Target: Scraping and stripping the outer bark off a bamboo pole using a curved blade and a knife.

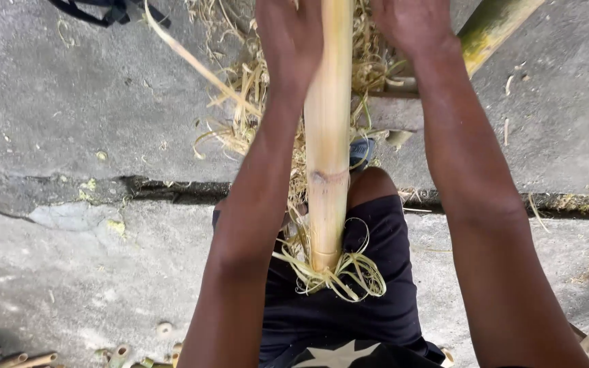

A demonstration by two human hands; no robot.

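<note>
Both grips flank bamboo pole above cracked concrete.

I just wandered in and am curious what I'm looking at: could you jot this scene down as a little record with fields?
Setting: cracked concrete floor, seen from above
Main thing: pale bamboo pole, peeled, its near end resting on the person's lap
Left hand: against the pole's left side, near the top edge
Right hand: just right of the pole, partly cut off; grip cannot be told
Shavings: thin curled strips around the pole's near end and heaped under the hands
Clothing: dark shorts
Nearby: green bamboo piece at upper right; short cut bamboo pieces at lower left
</note>
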